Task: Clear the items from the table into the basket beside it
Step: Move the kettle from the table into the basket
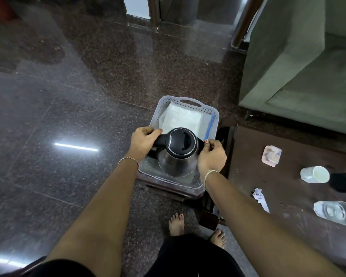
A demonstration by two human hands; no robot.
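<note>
1. Both hands were on the kettle (178,154), right over the near end of the basket (214,114) — the placing step, by the look of it.
2. The left hand (143,141) was wrapped around the black handle on the kettle's left side, fingers curled tight.
3. The right hand (212,154) pinched at the lid's rim on the spout side, steadying it rather than carrying the weight.
4. The basket sat on a low dark stand (168,186) beside the table (288,196), with a white bag (184,118) already lying flat in its far half.
5. Whether the kettle's base had touched the basket floor could not be told; it looked low and upright.
6. Next move, as a judgement: settle it down level, keeping it off the bag, then let go with both hands.
7. Plenty waited on the table: a white cup (315,174) on its side, a clear bottle (334,212), crumpled paper (261,198) and a small pink dish (271,155).
</note>
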